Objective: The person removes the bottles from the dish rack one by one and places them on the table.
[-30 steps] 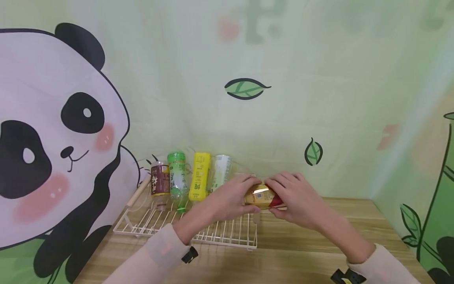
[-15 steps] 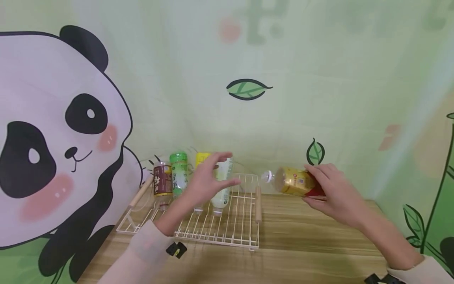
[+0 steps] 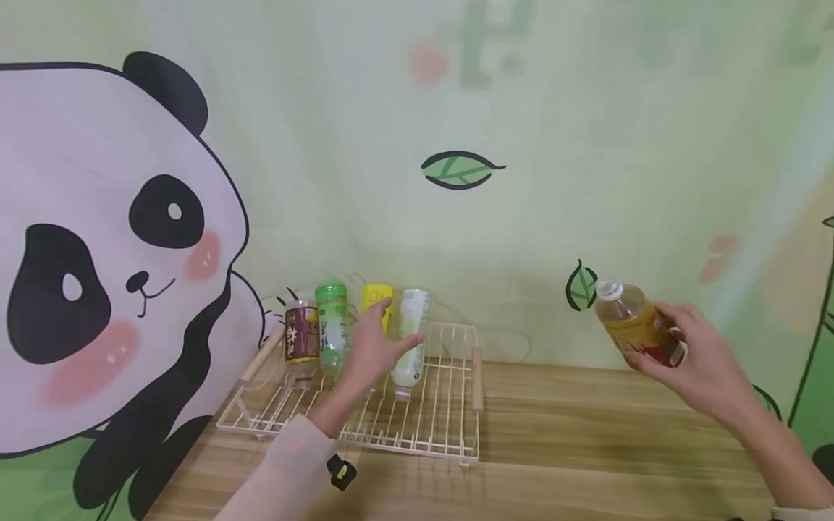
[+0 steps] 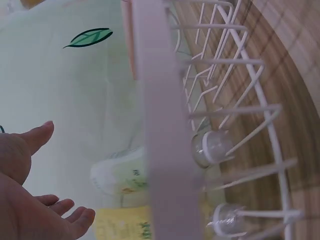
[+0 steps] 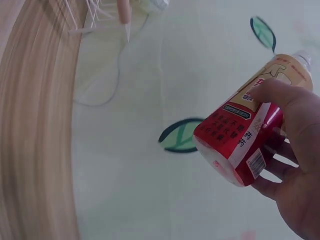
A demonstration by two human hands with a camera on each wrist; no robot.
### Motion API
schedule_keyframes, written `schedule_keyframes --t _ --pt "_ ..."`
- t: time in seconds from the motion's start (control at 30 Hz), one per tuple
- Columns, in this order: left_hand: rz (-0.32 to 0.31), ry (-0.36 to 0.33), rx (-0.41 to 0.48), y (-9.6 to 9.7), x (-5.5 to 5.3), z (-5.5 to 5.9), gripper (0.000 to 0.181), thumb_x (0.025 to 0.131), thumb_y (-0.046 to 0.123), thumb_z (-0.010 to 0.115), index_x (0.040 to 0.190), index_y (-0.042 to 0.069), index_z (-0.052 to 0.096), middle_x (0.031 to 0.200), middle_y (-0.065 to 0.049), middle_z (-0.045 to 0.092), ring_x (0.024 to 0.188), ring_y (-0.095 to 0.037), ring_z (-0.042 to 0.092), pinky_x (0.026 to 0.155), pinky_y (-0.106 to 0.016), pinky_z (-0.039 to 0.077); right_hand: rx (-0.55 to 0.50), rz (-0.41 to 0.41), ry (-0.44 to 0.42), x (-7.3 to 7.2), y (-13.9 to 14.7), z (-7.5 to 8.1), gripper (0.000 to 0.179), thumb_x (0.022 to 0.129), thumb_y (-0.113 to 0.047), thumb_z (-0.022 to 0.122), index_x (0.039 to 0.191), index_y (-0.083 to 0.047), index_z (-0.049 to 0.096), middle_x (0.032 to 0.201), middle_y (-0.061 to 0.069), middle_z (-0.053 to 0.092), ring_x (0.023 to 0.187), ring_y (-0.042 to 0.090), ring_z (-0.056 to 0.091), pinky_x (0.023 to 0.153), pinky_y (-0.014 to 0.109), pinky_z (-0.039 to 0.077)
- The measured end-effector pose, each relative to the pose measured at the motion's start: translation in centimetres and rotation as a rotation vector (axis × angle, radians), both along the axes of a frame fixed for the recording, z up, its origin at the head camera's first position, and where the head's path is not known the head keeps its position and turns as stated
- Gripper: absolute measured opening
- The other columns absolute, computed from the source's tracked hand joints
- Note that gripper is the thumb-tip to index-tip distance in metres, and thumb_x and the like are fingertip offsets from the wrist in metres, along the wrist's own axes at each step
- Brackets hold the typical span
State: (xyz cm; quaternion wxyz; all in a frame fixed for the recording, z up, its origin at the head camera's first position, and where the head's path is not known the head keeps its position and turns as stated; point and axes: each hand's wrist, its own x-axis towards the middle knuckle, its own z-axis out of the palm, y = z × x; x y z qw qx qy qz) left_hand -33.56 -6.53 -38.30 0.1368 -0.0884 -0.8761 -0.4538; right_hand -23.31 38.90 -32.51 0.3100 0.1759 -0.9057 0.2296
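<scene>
My right hand [image 3: 697,365] grips a plastic bottle [image 3: 632,325] with a gold and red label, held in the air right of the rack. Its pale cap tilts up and to the left. In the right wrist view the bottle's red lower half [image 5: 235,135] shows, with fingers wrapped round it. Over the white wire rack [image 3: 417,447] my left hand [image 3: 371,351] hovers with thumb and fingers spread, holding nothing. Behind it lie a yellow bottle [image 3: 376,300] and a white-green bottle [image 3: 413,336]; the hand hides part of the yellow one.
A green bottle [image 3: 333,318] and a maroon-labelled bottle [image 3: 302,333] lean cap-down at the rack's left. Wooden handles [image 3: 478,380] flank the rack. It stands on a wood-grain table [image 3: 554,449] before a backdrop [image 3: 521,239] printed with a panda and leaves.
Both hands were on the gold-red bottle. The left hand let go and moved left over the rack; the right carried the bottle rightward and turned it cap-up.
</scene>
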Motion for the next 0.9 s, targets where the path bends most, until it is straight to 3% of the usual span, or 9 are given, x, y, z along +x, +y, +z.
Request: schedule_keyframes --t 0.03,0.1,0.17,0.27,0.63,0.9 --pt "0.001 -0.006 0.012 0.2 -0.1 -0.3 0.096 0.089 0.04 0.087 0.162 0.002 0.037 0.163 -0.022 0.041 0.149 -0.043 0.041 0.119 -0.058 0.039 -0.027 -0.023 -0.022 0.1 0.6 -0.4 0.079 0.078 -0.01 0.095 0.145 0.003 0.054 0.124 0.018 0.058 0.101 0.022 0.056 0.074 0.005 0.044" --pt "-0.005 -0.018 0.03 0.6 -0.2 -0.9 0.096 0.09 0.036 0.087 0.161 -0.001 0.036 0.163 -0.024 0.04 0.149 -0.044 0.04 0.12 -0.058 0.038 -0.086 -0.068 -0.088 0.3 1.5 -1.2 0.079 0.083 -0.015 0.093 0.147 0.005 0.051 0.129 0.023 0.057 0.11 0.032 0.058 0.09 0.017 0.052" --pt "-0.007 -0.031 0.028 0.9 -0.3 -1.4 0.095 0.09 0.034 0.087 0.161 -0.003 0.035 0.163 -0.025 0.04 0.149 -0.044 0.04 0.121 -0.057 0.037 -0.128 -0.123 -0.146 0.6 2.4 -2.2 0.081 0.088 -0.021 0.089 0.151 0.007 0.045 0.136 0.029 0.054 0.119 0.044 0.056 0.099 0.041 0.056" --pt "-0.009 -0.058 0.023 1.2 -0.6 -2.0 0.096 0.09 0.033 0.087 0.162 -0.003 0.033 0.164 -0.026 0.038 0.15 -0.044 0.039 0.122 -0.057 0.035 -0.203 -0.194 -0.226 0.9 3.8 -3.6 0.084 0.096 -0.027 0.082 0.156 0.009 0.035 0.144 0.037 0.046 0.126 0.06 0.046 0.09 0.076 0.045" --pt "-0.013 -0.052 -0.023 1.3 -1.1 -3.5 0.102 0.091 0.035 0.086 0.166 0.001 0.025 0.17 -0.023 0.029 0.154 -0.042 0.032 0.124 -0.056 0.03 -0.416 -0.418 -0.415 -0.5 8.8 -7.7 0.096 0.103 -0.048 0.067 0.16 0.014 0.019 0.15 0.048 0.035 0.132 0.065 0.041 0.092 0.073 0.048" --pt "-0.003 -0.067 -0.026 2.1 -1.7 -4.2 0.107 0.089 0.034 0.087 0.167 0.001 0.021 0.17 -0.024 0.028 0.153 -0.043 0.035 0.123 -0.058 0.033 -0.378 -0.468 -0.468 -0.6 11.3 -11.4 0.098 0.102 -0.051 0.068 0.154 0.02 0.025 0.146 0.05 0.038 0.131 0.065 0.041 0.098 0.076 0.041"
